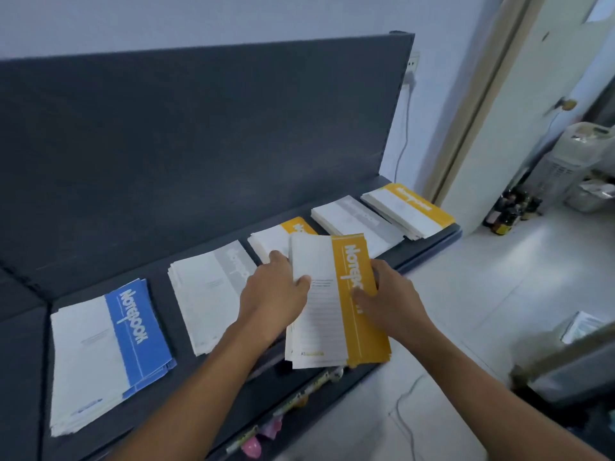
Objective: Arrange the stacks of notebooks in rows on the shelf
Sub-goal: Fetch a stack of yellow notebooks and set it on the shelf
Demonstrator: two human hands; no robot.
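We hold the yellow notebook stack (332, 304) over the dark shelf (161, 304) — left hand (276, 294) and right hand (391, 304) each pinching a long edge. It half hides a second yellow stack (273, 239), between the left grey stack (206, 294) and the right grey stack (352, 221).

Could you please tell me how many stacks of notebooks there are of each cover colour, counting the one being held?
Yellow: 3, the held yellow stack and two lying yellow stacks
Grey stacks: 2
Blue stack: 1
Total: 6
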